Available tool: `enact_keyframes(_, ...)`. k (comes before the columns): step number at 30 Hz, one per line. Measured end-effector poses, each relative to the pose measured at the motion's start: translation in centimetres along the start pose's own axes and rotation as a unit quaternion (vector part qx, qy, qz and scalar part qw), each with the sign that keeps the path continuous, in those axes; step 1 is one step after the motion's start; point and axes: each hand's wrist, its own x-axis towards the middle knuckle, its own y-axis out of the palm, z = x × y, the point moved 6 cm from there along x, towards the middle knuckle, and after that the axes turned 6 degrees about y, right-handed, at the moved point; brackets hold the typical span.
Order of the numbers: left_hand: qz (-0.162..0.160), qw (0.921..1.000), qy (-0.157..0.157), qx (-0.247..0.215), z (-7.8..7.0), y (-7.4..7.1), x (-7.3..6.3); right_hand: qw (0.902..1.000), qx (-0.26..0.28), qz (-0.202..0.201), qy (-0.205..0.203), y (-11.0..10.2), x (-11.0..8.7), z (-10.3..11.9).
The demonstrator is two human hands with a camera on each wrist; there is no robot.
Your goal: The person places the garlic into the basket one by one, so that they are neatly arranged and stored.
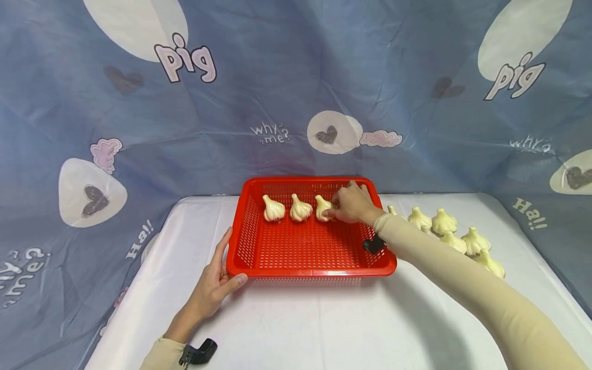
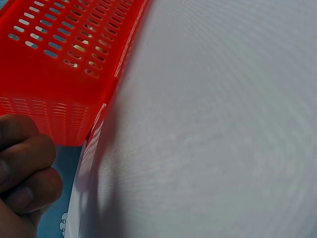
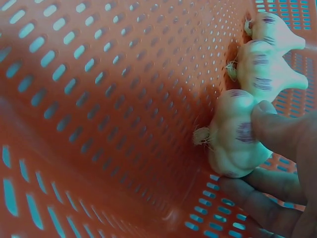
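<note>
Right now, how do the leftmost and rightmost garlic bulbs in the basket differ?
The leftmost bulb is unheld, while the right hand pinches the rightmost bulb. From the head view, the leftmost bulb is unobscured; that hand partly covers the rightmost bulb. Both are pale with purple streaks.

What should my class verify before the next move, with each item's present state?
1. Red basket steadied: ok, the left hand holds its near-left corner.
2. Third garlic bulb released: not ok, the right hand pinches it.
3. Leftmost bulb and middle bulb inside the basket: ok.
4. Space on the basket floor: ok, bare nearer the person.
5. Bulbs on the table all countable: cannot tell, the right sleeve partly hides some.
</note>
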Motion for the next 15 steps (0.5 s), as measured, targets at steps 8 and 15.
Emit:
enact_keyframes(8,0.000,1.0000,-0.002,0.001,-0.09,-0.02,-0.02,0.9999,0.007,0.001,0.008,0.09,-0.10,-0.22)
enact_keyframes(15,-0.006,1.0000,0.004,0.001,-0.04,0.09,-0.08,0.9998,0.000,0.013,0.017,0.34,-0.06,-0.32)
